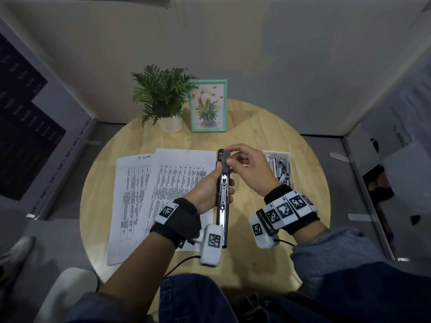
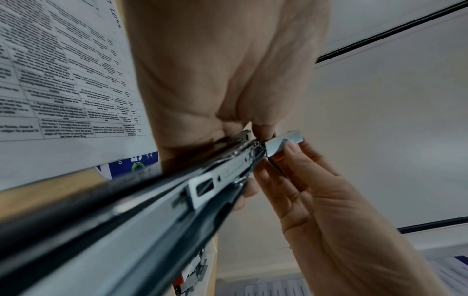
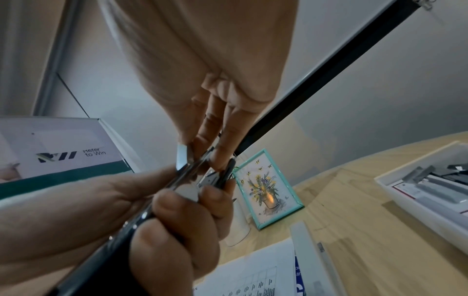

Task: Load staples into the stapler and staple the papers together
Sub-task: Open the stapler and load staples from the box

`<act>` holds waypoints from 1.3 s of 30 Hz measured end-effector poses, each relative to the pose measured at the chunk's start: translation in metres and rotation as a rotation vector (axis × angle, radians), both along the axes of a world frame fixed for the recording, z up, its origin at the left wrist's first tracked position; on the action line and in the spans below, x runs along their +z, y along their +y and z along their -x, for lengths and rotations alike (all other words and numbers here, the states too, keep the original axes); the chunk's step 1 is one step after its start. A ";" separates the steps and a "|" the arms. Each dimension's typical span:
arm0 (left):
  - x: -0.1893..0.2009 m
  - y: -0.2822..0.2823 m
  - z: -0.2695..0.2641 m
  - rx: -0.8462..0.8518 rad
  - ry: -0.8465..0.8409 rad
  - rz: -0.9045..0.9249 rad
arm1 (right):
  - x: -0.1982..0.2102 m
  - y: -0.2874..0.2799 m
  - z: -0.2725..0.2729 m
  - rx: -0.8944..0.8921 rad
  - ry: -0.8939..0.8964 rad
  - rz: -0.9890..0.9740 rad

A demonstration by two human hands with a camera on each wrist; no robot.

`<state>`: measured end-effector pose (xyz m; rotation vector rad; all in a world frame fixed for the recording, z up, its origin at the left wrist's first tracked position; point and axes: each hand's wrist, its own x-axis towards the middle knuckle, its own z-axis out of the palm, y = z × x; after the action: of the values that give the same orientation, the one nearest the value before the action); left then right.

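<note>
A long black stapler (image 1: 222, 206) is swung open flat, and my left hand (image 1: 224, 180) grips it round the middle above the table, metal staple channel (image 2: 217, 178) facing up. At the channel's far end my right hand (image 1: 229, 156) pinches a silver strip of staples (image 1: 225, 160) between thumb and forefinger. The left wrist view has the strip (image 2: 283, 143) at the channel's tip; in the right wrist view the strip (image 3: 182, 158) meets the stapler (image 3: 121, 230). Two printed papers (image 1: 140, 194) lie overlapped on the table, left of the stapler.
A white box (image 1: 288, 157) with several staple strips sits at the right of the round wooden table (image 1: 256, 127). A potted plant (image 1: 163, 96) and a green picture frame (image 1: 208, 106) stand at the back. Cardboard walls enclose the table.
</note>
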<state>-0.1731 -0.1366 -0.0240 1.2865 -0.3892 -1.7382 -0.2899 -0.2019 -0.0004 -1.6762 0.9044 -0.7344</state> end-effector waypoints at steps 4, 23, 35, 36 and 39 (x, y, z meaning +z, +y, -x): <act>0.001 0.000 0.000 -0.002 -0.002 0.003 | -0.002 0.000 0.000 -0.008 0.006 0.018; -0.001 -0.001 0.001 -0.008 -0.017 -0.009 | -0.004 -0.001 0.001 -0.007 0.009 0.018; 0.001 0.000 0.001 -0.015 -0.025 -0.008 | -0.004 0.000 0.000 -0.009 0.006 0.023; 0.001 0.000 0.001 -0.015 -0.020 -0.009 | -0.004 0.000 0.001 -0.011 0.000 0.014; 0.001 0.000 0.001 -0.012 -0.021 -0.016 | -0.004 -0.001 0.001 -0.005 0.012 0.014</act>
<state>-0.1741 -0.1368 -0.0228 1.3166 -0.3968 -1.7422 -0.2907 -0.2024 -0.0041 -1.6927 0.9139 -0.7357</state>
